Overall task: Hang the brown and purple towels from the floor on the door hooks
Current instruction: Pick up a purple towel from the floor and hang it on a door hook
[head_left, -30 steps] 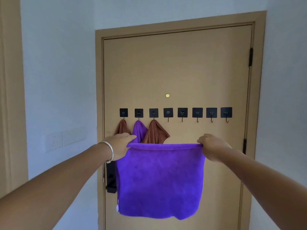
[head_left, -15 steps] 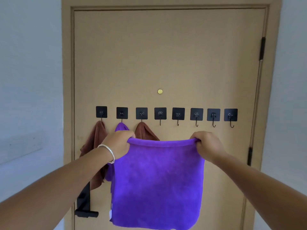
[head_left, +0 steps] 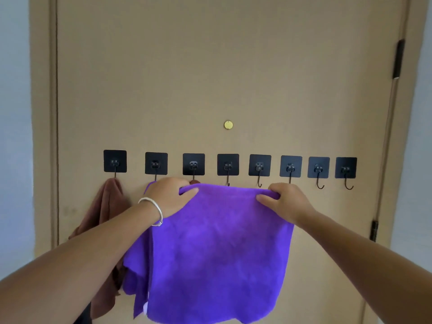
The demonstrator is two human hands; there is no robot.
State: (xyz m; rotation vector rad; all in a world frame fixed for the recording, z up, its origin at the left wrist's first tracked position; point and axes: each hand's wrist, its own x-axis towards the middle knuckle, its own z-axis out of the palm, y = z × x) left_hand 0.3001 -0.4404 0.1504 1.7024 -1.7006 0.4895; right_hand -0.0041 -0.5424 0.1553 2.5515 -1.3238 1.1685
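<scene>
A purple towel (head_left: 217, 249) hangs spread between my hands in front of the tan door (head_left: 210, 66). My left hand (head_left: 169, 196) grips its top left corner and my right hand (head_left: 284, 202) grips its top right corner. The towel's top edge sits just under a row of several black stick-on hooks (head_left: 228, 166). A brown towel (head_left: 105, 206) hangs on the leftmost hook. Another purple towel (head_left: 134, 267) hangs on the second hook, mostly hidden. A brown scrap (head_left: 194, 182) shows under the third hook. The fourth hook (head_left: 228, 183) stands bare above the towel's edge.
The hooks to the right (head_left: 319, 174) carry nothing. A brass peephole (head_left: 228, 125) sits above the row. Black hinges (head_left: 398, 58) run down the door's right edge. Pale walls (head_left: 14, 136) flank the door frame.
The view has closed in on the door. Both hands have raised the spread purple towel, from well below the hooks to just under them.
</scene>
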